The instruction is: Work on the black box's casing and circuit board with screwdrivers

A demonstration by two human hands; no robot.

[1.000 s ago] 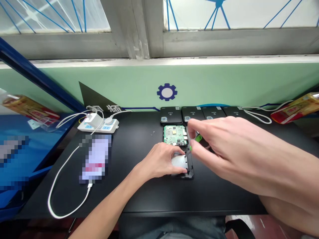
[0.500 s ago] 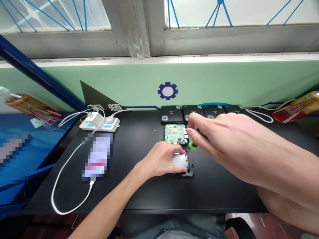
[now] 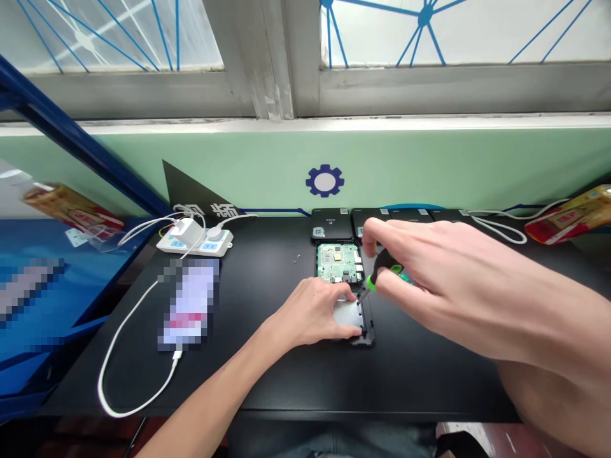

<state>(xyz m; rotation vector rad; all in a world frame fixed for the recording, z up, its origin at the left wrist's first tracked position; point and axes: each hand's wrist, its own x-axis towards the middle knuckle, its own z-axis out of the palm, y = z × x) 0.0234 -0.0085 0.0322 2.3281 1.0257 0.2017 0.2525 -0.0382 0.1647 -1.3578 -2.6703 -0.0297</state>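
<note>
An opened black device [image 3: 363,321] lies on the black table [image 3: 296,375], showing a green circuit board [image 3: 338,262] and a grey metal plate [image 3: 347,313]. My left hand [image 3: 312,312] presses down on the device's left side, fingers bent over the plate. My right hand [image 3: 420,270] is closed round a green and black screwdriver [image 3: 382,277]. Its tip points down at the device's right edge, just below the circuit board.
A row of closed black devices [image 3: 331,222] lines the wall behind. Tiny screws [image 3: 298,257] lie left of the board. A white power strip [image 3: 196,240] and a phone [image 3: 189,305] on a white cable [image 3: 119,356] sit at the left. Red and yellow packets [image 3: 570,216] lie far right.
My right hand has turned the screwdriver between its fingers and shifted slightly lower and to the right. The left hand stays pressed on the device.
</note>
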